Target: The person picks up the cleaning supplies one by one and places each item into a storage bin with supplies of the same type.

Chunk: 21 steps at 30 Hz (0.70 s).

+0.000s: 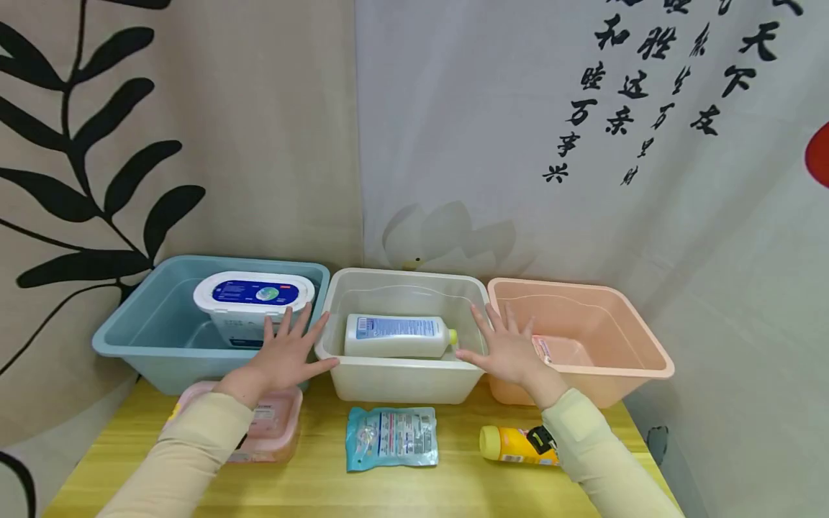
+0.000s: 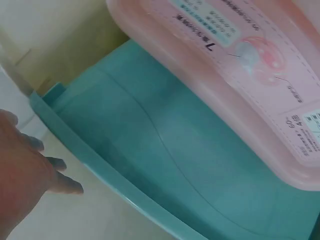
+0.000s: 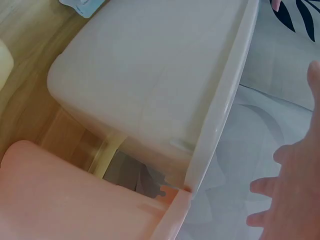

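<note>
My left hand point(image 1: 285, 356), fingers spread, is over the front rim of the blue bin point(image 1: 145, 360), close to the white bin point(image 1: 401, 381). Opposite it, my right hand point(image 1: 508, 352) spreads its fingers between the white bin and the peach bin point(image 1: 583, 306). Neither hand holds anything. Inside the blue bin is a white lidded tub point(image 1: 262, 313) with a blue label. A white bottle point(image 1: 395, 337) with a yellow-green cap lies in the white bin. A small labelled item point(image 1: 542, 350) shows in the peach bin, partly hidden by my right hand.
Before the blue bin sits a pink lidded box point(image 1: 275, 424), partly under my left forearm; its printed lid point(image 2: 250, 65) fills the left wrist view's corner. A blue packet point(image 1: 391, 439) and a yellow bottle point(image 1: 512, 444) lie on the wooden table point(image 1: 324, 493). Curtains hang behind.
</note>
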Motion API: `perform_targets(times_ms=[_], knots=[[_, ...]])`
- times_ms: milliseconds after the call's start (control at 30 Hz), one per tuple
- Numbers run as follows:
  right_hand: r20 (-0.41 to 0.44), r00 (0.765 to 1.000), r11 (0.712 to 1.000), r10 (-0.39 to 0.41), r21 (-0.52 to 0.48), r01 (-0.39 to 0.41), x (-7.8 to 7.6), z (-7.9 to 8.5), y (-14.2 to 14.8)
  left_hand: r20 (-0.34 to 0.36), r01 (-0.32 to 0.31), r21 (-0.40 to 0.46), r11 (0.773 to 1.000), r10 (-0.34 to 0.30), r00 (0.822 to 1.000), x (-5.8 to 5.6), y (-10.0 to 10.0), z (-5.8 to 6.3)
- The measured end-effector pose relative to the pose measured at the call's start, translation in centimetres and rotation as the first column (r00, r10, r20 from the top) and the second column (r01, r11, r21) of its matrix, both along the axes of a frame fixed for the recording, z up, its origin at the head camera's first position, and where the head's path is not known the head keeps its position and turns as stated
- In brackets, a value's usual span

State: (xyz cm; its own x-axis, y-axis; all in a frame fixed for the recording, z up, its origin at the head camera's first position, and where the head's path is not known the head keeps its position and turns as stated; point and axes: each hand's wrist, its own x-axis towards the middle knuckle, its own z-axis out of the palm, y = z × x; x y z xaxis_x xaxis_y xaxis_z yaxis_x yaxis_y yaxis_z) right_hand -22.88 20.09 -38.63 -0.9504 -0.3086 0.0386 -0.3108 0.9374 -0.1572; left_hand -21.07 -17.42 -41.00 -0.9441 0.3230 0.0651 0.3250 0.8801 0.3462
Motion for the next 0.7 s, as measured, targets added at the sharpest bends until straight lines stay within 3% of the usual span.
perform_targets(times_ms=[200,467,700], knots=[[-0.014,1.000,1.000,0.013,0.021,-0.012,0.4,0.1,0.0,-0.007,0.024,-0.026,0.999,-0.024,1.000,-0.1,0.0,-0.4],[-0.016,0.999,0.999,0.038,-0.003,-0.038,1.5,-0.3,-0.4,-0.009,0.042,-0.060,0.997,-0.043,0.999,-0.1,0.6,-1.9],[-0.032,0.997,0.998,0.064,0.021,-0.064,2.7,-0.1,-0.9,-0.032,0.046,-0.077,0.996,-0.048,0.998,-0.3,0.7,-1.7]])
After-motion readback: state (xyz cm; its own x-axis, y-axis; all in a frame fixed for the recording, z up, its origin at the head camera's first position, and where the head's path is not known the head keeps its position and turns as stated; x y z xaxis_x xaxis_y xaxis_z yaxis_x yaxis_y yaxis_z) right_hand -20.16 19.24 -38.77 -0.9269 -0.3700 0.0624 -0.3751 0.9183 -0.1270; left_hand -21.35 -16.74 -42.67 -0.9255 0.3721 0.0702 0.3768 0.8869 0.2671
